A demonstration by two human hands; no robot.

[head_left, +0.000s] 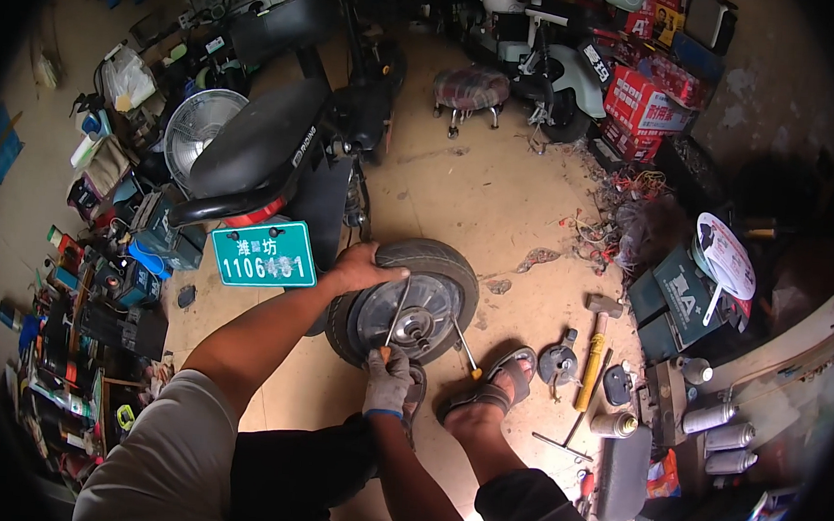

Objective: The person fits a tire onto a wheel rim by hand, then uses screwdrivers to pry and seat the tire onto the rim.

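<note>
A black scooter tyre (460,265) on a grey hub-motor wheel (367,320) stands tilted in front of my feet. My bare left hand (364,269) grips the tyre's upper left, with the thumb lying over the sidewall toward the rim. In a grey work glove, my right hand (387,385) closes round the orange handle of a screwdriver (398,309). Its long metal shaft runs up across the wheel, and its tip meets the rim near my left thumb. A second screwdriver (466,348) with a yellow end leans at the rim's right side, with neither hand on it.
An electric scooter (262,141) with a green plate (265,253) stands at the left. Right of my sandalled foot (500,385) lie a hammer (595,348), a T-handle wrench (563,447) and a spray can (614,424). A padded stool (471,89) and stacked red boxes (641,107) are farther off.
</note>
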